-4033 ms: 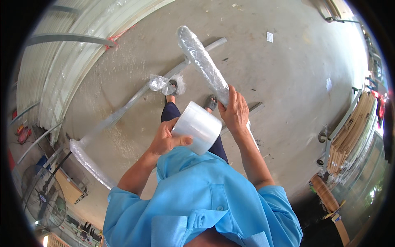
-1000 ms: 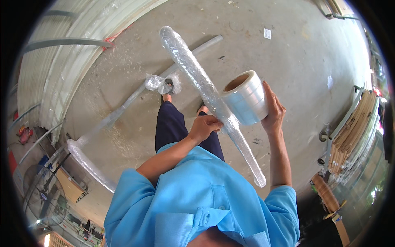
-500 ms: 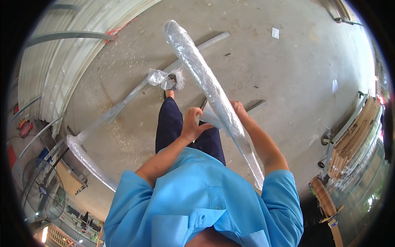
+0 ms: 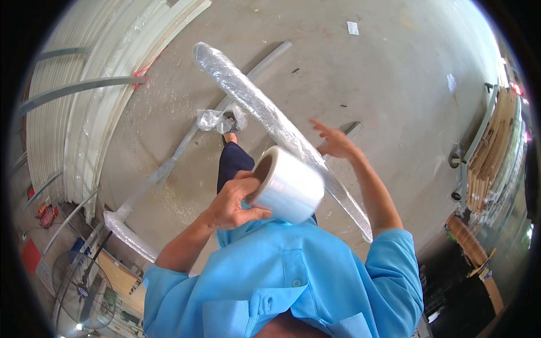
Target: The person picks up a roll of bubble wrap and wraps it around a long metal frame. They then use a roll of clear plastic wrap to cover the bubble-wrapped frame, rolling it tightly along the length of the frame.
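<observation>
A wide roll of clear stretch film (image 4: 293, 188) is in my left hand (image 4: 234, 200), whose fingers go into the core at its near-left end. The roll is close to my chest, in front of the long bundle wrapped in shiny clear plastic (image 4: 259, 110). That bundle slants from the upper left down to my right forearm. Just beyond its right side is my right hand (image 4: 338, 142), fingers spread and holding nothing; it is slightly blurred. What supports the bundle is hidden behind the roll and my body.
A long metal rail (image 4: 183, 147) runs under the bundle, with crumpled plastic (image 4: 208, 119) by my foot. Its near-left end meets another wrapped piece (image 4: 127, 234). Pale long panels (image 4: 84, 124) are stacked at left, above a fan (image 4: 84, 290). A cart of brown boards (image 4: 493, 152) stands right.
My left hand has brought the film roll from behind the bundle toward my chest. My right hand has come off the bundle and opened. The view has shifted a little.
</observation>
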`<action>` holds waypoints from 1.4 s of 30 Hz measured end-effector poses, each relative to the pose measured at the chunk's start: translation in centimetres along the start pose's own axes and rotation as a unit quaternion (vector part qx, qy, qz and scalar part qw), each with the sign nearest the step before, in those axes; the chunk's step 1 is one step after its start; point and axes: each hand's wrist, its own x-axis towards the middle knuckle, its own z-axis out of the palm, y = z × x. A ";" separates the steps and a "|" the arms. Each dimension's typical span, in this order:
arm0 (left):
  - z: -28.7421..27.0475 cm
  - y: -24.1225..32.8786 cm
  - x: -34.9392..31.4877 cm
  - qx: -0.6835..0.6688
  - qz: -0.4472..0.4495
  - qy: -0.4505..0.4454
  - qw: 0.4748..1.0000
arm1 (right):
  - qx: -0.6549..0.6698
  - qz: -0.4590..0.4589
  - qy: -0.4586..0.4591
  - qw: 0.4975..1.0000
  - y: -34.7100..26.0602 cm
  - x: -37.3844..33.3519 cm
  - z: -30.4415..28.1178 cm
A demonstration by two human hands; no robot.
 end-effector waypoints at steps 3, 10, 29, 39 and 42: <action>0.3 3.9 6.1 -0.161 -0.043 0.012 0.986 | 0.035 -0.095 0.121 0.988 -3.1 -7.2 -4.9; 2.8 1.6 21.6 -0.315 -0.115 0.030 0.942 | -0.325 -0.240 0.420 0.812 -7.5 -10.5 -5.7; 6.5 -13.2 1.0 0.118 -0.093 0.041 0.988 | 0.101 -0.043 -0.115 0.987 2.3 4.4 7.8; 0.4 2.9 9.9 -0.311 -0.159 0.023 0.937 | 0.145 -0.024 0.109 0.983 -0.3 -3.4 -0.7; 1.0 3.5 14.8 -0.203 -0.210 -0.030 0.956 | 0.171 -0.132 0.208 0.954 -3.2 -8.3 -2.5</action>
